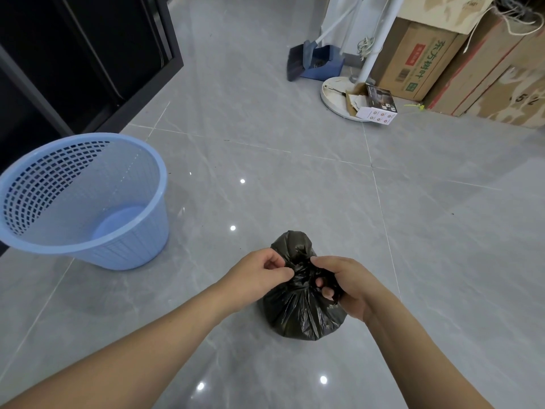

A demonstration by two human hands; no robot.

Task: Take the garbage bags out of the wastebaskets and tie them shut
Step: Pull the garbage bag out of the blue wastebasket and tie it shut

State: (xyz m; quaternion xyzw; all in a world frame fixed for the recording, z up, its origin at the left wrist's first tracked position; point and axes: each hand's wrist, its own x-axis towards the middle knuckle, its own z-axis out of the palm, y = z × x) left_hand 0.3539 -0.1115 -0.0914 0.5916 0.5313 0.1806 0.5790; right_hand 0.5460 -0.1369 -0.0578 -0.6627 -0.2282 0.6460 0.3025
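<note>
Glossy grey tiled floor point(295, 137) under a blue wastebasket point(88, 202), black garbage bag point(298, 314), dustpan point(321, 63), cardboard boxes point(413, 60).

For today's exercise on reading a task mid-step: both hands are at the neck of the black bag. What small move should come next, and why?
Probably pull the two ends apart to cinch the knot. The left hand and right hand each pinch gathered plastic at the neck of the black bag, which sits on the floor, already out of the blue wastebasket.
</note>
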